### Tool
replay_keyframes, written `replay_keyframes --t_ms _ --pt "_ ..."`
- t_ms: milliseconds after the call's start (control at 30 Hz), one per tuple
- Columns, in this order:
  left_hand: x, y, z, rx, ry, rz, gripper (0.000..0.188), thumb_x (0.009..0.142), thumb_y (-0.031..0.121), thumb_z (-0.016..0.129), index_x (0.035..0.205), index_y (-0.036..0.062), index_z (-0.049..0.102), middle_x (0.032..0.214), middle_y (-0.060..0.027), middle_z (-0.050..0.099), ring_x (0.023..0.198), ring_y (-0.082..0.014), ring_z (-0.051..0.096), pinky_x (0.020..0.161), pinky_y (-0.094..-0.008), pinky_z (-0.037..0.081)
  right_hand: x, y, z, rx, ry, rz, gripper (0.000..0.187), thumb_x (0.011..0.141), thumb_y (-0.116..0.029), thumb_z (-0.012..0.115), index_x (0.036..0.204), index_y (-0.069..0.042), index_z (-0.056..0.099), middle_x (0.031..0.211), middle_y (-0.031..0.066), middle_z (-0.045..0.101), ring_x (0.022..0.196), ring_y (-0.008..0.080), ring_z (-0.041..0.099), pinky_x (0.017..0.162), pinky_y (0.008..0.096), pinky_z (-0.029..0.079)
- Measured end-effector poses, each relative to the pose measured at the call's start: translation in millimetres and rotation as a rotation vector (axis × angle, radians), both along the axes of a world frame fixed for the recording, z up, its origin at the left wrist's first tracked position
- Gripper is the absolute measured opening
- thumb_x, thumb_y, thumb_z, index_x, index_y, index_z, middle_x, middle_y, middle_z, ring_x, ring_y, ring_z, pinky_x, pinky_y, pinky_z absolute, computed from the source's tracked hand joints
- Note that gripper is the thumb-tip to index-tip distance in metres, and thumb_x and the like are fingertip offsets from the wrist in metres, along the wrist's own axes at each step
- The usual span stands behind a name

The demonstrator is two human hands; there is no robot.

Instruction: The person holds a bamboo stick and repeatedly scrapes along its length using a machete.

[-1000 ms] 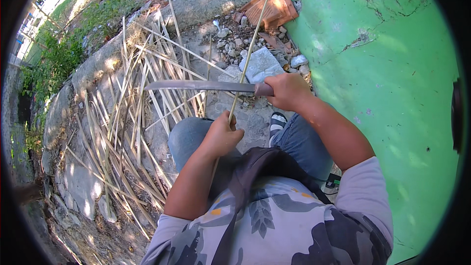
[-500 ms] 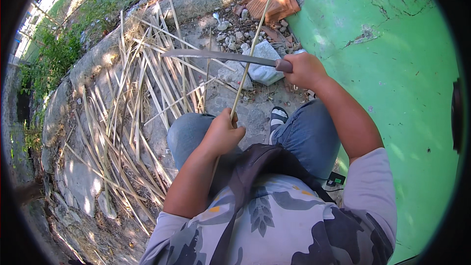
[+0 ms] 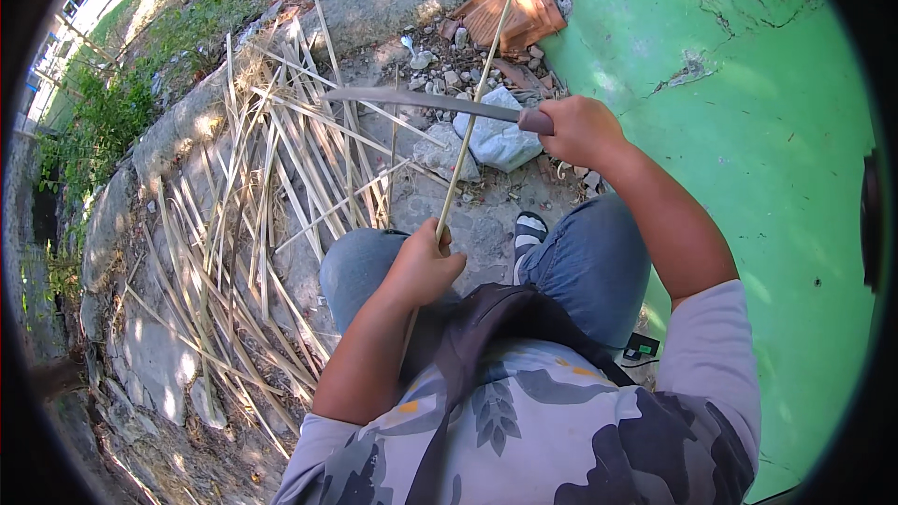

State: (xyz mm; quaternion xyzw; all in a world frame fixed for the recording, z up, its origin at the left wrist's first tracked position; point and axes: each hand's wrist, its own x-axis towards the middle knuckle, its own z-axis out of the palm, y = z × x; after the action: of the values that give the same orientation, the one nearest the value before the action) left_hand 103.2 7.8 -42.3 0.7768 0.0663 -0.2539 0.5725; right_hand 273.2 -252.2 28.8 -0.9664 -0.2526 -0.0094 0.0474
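My left hand (image 3: pixel 426 266) is closed around a long, thin bamboo strip (image 3: pixel 466 145) above my left knee. The strip slants up and away, its far end over the orange roof tiles, its near end passing under my forearm. In my right hand (image 3: pixel 582 134) is the handle of a machete (image 3: pixel 421 99). Its long, dark blade points left and crosses the strip at about its upper middle; whether the edge touches the strip I cannot tell. Many more split bamboo strips (image 3: pixel 281 159) lie in a loose, crisscrossed heap on the ground to my left.
Broken orange roof tiles (image 3: pixel 519 19) lie ahead, with rubble and a pale, angular rock (image 3: pixel 505 136) nearer me. A green painted surface (image 3: pixel 748 178) with cracks fills the right. Green plants (image 3: pixel 117 112) grow at the far left. A small black device (image 3: pixel 641 346) rests by my right thigh.
The machete has shifted slightly right and up along the strip, its blade still across it. My left hand keeps its hold, and the whole view has tilted a little.
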Motion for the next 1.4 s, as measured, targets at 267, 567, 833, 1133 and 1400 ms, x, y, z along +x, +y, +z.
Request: replay_keyframes --t_ms 267,567,833,1133,1400 --pt "-3.4 1.8 -1.3 -0.022 -0.037 0.000 0.035 0.084 0.013 0.077 0.104 0.0017 0.051 0.082 -0.0026 0.052 0.074 -0.0128 0.051 0.066 -0.0332 0.047 1.0 -5.2 -9.3 -0.044 0.161 0.068 0.017 0.077 -0.026 0.072 0.087 -0.013 0.069 0.078 0.0126 0.071 0.077 0.0372 0.071 0.072 0.0505 0.056" --pt "-2.9 3.7 0.9 -0.023 -0.003 -0.026 0.037 0.085 0.014 0.077 0.106 0.0008 0.050 0.082 -0.0022 0.050 0.076 -0.0135 0.051 0.068 -0.0324 0.047 -20.3 8.3 13.2 -0.175 0.169 0.203 0.015 0.078 -0.024 0.073 0.090 -0.015 0.071 0.083 0.0130 0.072 0.083 0.0357 0.071 0.074 0.0503 0.056" --pt "-1.5 0.3 -2.6 -0.036 -0.007 -0.054 0.034 0.082 0.013 0.077 0.101 0.0019 0.051 0.079 -0.0040 0.053 0.074 -0.0155 0.053 0.066 -0.0340 0.048 41.1 -19.6 9.9 -0.035 0.146 -0.263 0.018 0.082 -0.024 0.069 0.094 -0.011 0.070 0.089 0.0157 0.073 0.085 0.0386 0.071 0.077 0.0497 0.056" --pt "-7.0 6.4 -2.6 -0.090 -0.036 -0.033 0.036 0.079 0.015 0.078 0.099 0.0026 0.050 0.078 -0.0055 0.054 0.073 -0.0155 0.054 0.066 -0.0350 0.048 -2.6 10.9 6.0 -0.118 0.168 0.230 0.015 0.082 -0.027 0.070 0.086 -0.013 0.067 0.084 0.0141 0.072 0.084 0.0381 0.071 0.075 0.0508 0.056" --pt "-3.9 4.3 -1.9 -0.073 0.001 -0.052 0.038 0.079 0.015 0.078 0.099 0.0028 0.049 0.078 -0.0045 0.053 0.072 -0.0149 0.053 0.065 -0.0341 0.047 32.3 -10.4 10.5 0.032 0.099 -0.139 0.015 0.079 -0.026 0.072 0.088 -0.014 0.069 0.082 0.0134 0.072 0.080 0.0367 0.071 0.072 0.0508 0.056"
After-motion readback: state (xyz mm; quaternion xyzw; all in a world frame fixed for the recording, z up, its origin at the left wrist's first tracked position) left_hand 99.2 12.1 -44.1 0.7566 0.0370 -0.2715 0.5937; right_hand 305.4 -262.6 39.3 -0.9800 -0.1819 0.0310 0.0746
